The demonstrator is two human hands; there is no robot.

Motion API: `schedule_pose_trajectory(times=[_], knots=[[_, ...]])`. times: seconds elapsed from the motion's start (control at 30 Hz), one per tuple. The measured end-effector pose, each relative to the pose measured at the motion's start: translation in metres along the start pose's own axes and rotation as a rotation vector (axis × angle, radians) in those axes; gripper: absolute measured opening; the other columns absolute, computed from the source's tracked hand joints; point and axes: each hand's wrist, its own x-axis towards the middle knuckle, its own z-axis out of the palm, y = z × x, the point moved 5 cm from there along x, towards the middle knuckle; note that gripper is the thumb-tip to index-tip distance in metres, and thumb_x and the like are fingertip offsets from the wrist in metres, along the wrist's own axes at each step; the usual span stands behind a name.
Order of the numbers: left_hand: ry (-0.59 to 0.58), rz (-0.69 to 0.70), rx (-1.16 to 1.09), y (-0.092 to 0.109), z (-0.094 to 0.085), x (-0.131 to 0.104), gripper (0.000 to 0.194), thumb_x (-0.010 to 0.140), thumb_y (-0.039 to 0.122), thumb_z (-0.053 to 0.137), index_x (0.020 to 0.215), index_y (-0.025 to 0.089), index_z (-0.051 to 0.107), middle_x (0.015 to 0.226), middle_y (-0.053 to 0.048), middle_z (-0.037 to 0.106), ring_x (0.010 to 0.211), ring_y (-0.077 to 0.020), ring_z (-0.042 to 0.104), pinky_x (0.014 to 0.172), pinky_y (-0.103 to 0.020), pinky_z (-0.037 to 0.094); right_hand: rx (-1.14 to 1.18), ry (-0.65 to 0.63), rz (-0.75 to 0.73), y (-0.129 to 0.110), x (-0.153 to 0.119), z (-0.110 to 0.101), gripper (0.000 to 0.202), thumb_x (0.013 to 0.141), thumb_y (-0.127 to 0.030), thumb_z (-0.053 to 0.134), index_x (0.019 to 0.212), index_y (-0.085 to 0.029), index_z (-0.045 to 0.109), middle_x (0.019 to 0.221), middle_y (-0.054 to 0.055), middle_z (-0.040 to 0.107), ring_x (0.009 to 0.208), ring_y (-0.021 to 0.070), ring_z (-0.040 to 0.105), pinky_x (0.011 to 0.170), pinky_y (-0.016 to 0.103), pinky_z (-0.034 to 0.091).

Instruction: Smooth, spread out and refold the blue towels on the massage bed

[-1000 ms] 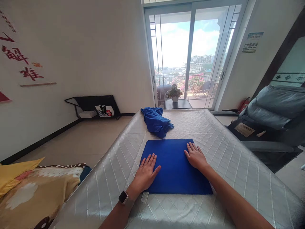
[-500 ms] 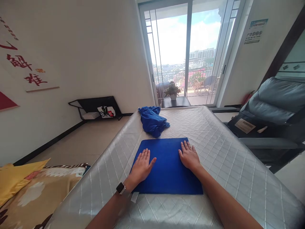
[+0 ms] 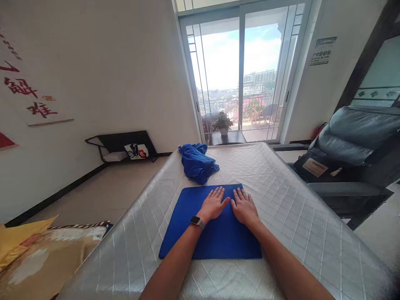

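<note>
A flat blue rectangle of folded cloth (image 3: 178, 225) lies on the silver quilted table cover (image 3: 300, 225). My left hand (image 3: 214, 205) rests palm down on its upper middle, fingers stretched out; a smartwatch (image 3: 196, 221) is on that wrist. Close beside it, my right hand (image 3: 244, 206) lies flat near the cloth's upper right corner, fingers extended. The two thumbs nearly meet. Neither hand grips anything. Beyond the folded piece sits a crumpled blue cloth (image 3: 197, 163), apart from both hands.
A grey padded recliner (image 3: 353, 137) with a dark bag stands at the right. Past the far edge is a chair with a potted plant (image 3: 223, 123) before the sliding glass door. At the lower left lie a yellow pillow (image 3: 25, 239) and a patterned blanket (image 3: 40, 262).
My left hand has slid rightward across the folded cloth, from its left edge to beside my right hand. My right hand stays near the upper right corner. The view has shifted slightly.
</note>
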Motion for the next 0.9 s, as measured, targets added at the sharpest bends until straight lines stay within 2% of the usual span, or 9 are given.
schedule_pose_trajectory(times=[0.1,0.2,0.3,0.43,0.53,0.67,0.9], knots=[[-0.012,-0.122,0.047,-0.047,-0.006,-0.024,0.072,0.102,0.059,0.011,0.154,0.013,0.029,0.160,-0.011,0.027,0.149,-0.0234,0.021,0.122,-0.046,0.019,-0.004,0.000,0.008,0.000,0.002,0.001,0.064,0.100,-0.044,0.021,0.156,-0.013,0.023,0.163,0.008,0.017,0.151,0.0228,0.010,0.121,0.043,0.005],[-0.031,-0.262,0.083,-0.090,-0.014,-0.047,0.074,0.102,0.059,0.010,0.155,0.010,0.027,0.161,-0.012,0.025,0.149,-0.0246,0.020,0.122,-0.046,0.017,-0.011,-0.013,0.015,0.002,0.003,0.003,0.064,0.100,-0.044,0.020,0.157,-0.014,0.022,0.164,0.007,0.016,0.151,0.0222,0.010,0.121,0.043,0.005],[-0.013,-0.348,0.103,-0.113,-0.018,-0.060,0.077,0.101,0.059,0.012,0.155,0.005,0.025,0.161,-0.014,0.023,0.149,-0.0260,0.019,0.122,-0.045,0.015,-0.033,-0.020,0.017,0.002,0.003,0.003,0.064,0.100,-0.045,0.019,0.157,-0.014,0.022,0.164,0.006,0.016,0.151,0.0222,0.009,0.121,0.043,0.006],[0.036,-0.389,0.099,-0.115,-0.018,-0.062,0.078,0.100,0.062,0.015,0.154,0.007,0.027,0.161,-0.013,0.023,0.149,-0.0269,0.020,0.122,-0.045,0.015,-0.093,-0.034,0.034,0.000,0.002,0.002,0.064,0.100,-0.044,0.019,0.157,-0.015,0.021,0.164,0.007,0.016,0.151,0.0229,0.011,0.121,0.044,0.007],[0.039,-0.386,0.087,-0.112,-0.017,-0.061,0.078,0.100,0.062,0.015,0.154,0.008,0.029,0.161,-0.013,0.025,0.149,-0.0268,0.020,0.122,-0.044,0.015,-0.159,-0.033,0.031,-0.003,0.007,-0.003,0.064,0.100,-0.046,0.022,0.156,-0.015,0.026,0.163,0.009,0.019,0.151,0.0249,0.012,0.121,0.048,0.006],[0.051,-0.373,0.091,-0.111,-0.020,-0.062,0.078,0.100,0.061,0.016,0.153,0.006,0.030,0.160,-0.015,0.026,0.149,-0.0274,0.022,0.122,-0.045,0.015,-0.168,0.030,-0.030,-0.006,0.026,-0.012,0.069,0.099,-0.052,0.024,0.153,-0.010,0.032,0.162,0.010,0.023,0.151,0.0227,0.012,0.122,0.043,0.005],[0.077,-0.373,0.097,-0.110,-0.019,-0.062,0.079,0.100,0.061,0.014,0.153,0.004,0.031,0.159,-0.015,0.028,0.148,-0.0277,0.024,0.122,-0.045,0.016,-0.102,0.009,0.031,0.006,0.045,0.002,0.067,0.100,-0.048,0.019,0.156,-0.010,0.024,0.163,0.008,0.022,0.150,0.0205,0.015,0.122,0.039,0.010]])
